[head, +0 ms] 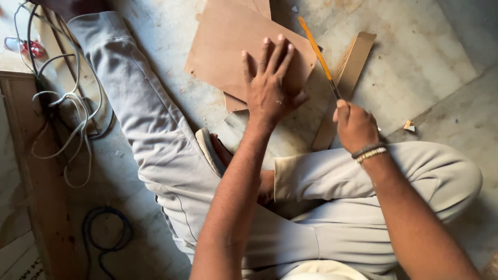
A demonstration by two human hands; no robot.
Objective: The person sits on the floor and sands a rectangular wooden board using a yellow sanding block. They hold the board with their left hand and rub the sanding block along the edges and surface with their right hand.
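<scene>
Seated cross-legged on a pale stone floor [415, 57], a person presses the left hand [271, 85], fingers spread flat and gripping nothing, on a thin brown hardboard sheet [228, 46]. Just beside it, the right hand [355, 127] is closed around a slim yellow-handled blade [317, 54], which runs along the sheet's right edge beside a narrow brown offcut strip [347, 78].

Soft daylight, floor top right brightest, dim left edge, faint shadows, slight blur
</scene>
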